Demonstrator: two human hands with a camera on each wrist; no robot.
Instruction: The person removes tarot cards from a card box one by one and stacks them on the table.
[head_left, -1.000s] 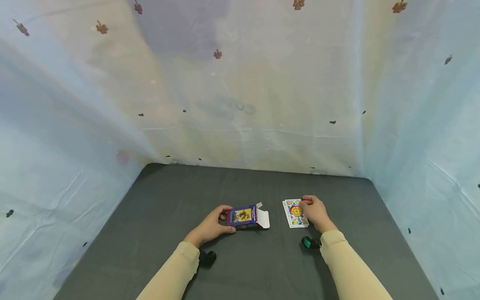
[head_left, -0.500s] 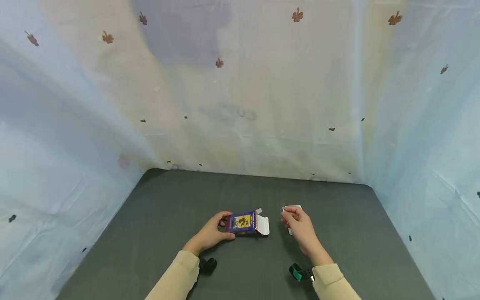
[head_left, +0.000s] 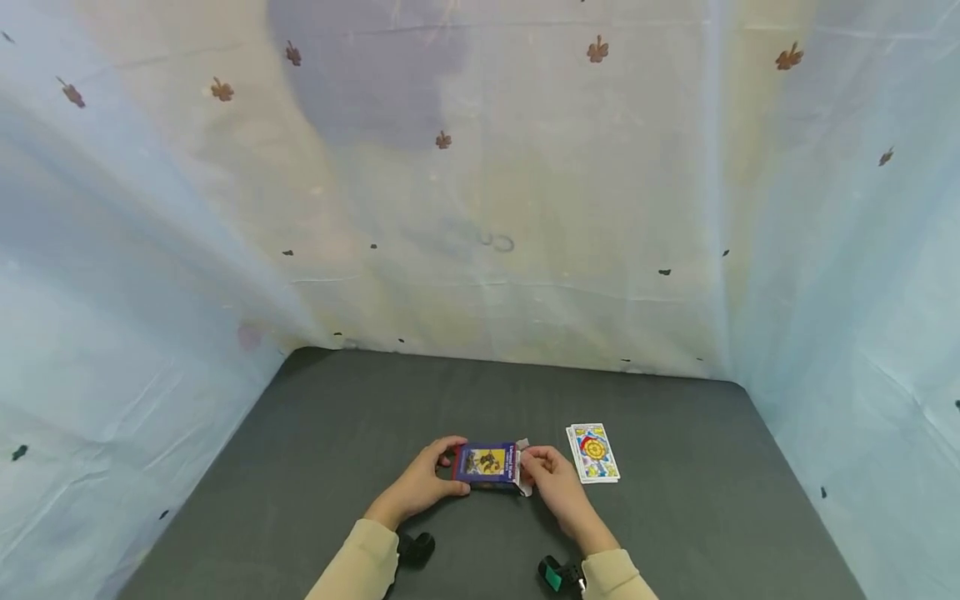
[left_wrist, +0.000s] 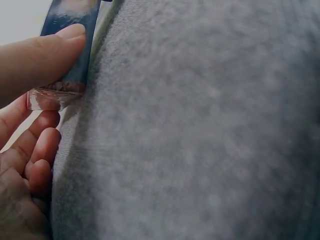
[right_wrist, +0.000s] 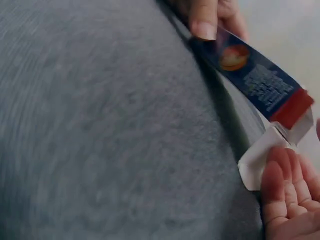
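Observation:
A blue and red playing card box lies flat on the dark table, its printed face up. My left hand grips its left end, with the thumb on the near side in the left wrist view. At the other end a white flap stands out. My right hand is at that end; in the right wrist view its fingertips touch the flap, and only a sliver of the thumb shows. Right of the right hand lies a small stack of playing cards, the top one colourful. The inside of the box is hidden.
A dark grey cloth covers the table. Pale printed curtains hang behind it and at both sides. A black device with a green patch is at my right wrist, and another black device is at my left.
My right hand has left the card stack and moved left to the box's flap end. The flap now looks bent and partly covered. My left hand keeps its grip on the box.

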